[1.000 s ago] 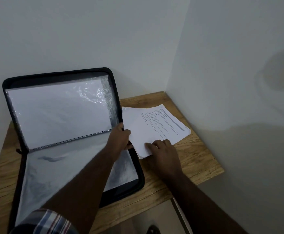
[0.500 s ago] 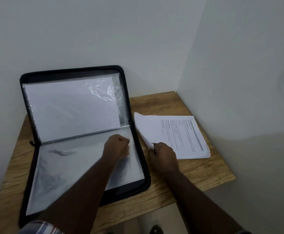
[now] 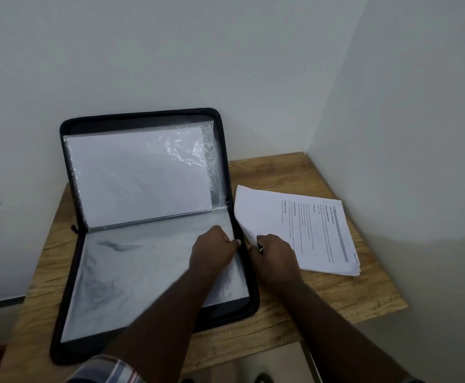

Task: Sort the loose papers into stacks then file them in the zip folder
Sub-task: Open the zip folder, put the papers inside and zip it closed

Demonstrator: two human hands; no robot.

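Note:
A black zip folder (image 3: 68, 277) lies open on the wooden table, its upper half leaning against the wall. White paper sits inside a clear plastic sleeve (image 3: 140, 172) in the upper half. The lower sleeve (image 3: 131, 275) lies flat. My left hand (image 3: 213, 251) rests curled on the lower sleeve's right edge, thumb and fingers pinching it near the folder's rim. A stack of printed papers (image 3: 303, 228) lies to the right of the folder. My right hand (image 3: 274, 257) grips the stack's near left corner, lifting that edge a little.
The wooden table (image 3: 350, 297) stands in a corner, with white walls behind it and to its right. Its right and front edges drop off to the floor. A dark object (image 3: 263, 378) shows on the floor below.
The stack has come to lie flatter and squarer on the table. My left hand moved from the folder's spine area down to the lower sleeve's right edge. My right hand shifted to the stack's left corner.

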